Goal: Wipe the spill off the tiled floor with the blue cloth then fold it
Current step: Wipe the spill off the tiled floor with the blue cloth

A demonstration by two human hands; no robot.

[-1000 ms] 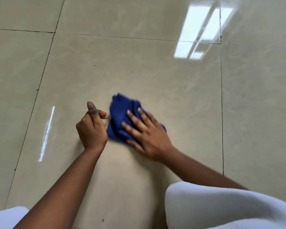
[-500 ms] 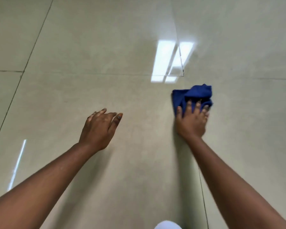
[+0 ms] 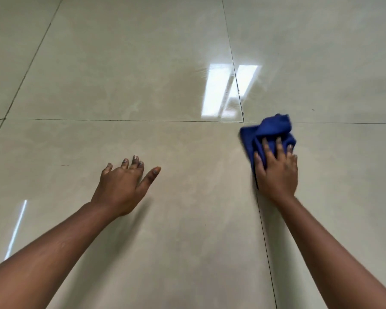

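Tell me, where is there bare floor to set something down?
The tiled floor is bare between the left hand and the right hand, and past the grout line beyond the left hand. Crowded only where the right hand presses the blue cloth.

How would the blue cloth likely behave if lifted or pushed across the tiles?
The blue cloth is bunched in soft folds under the right hand, so it would probably droop limply if lifted. It seems thin, so probably light. Pushed, it likely slides easily over the glossy floor, bunching further.
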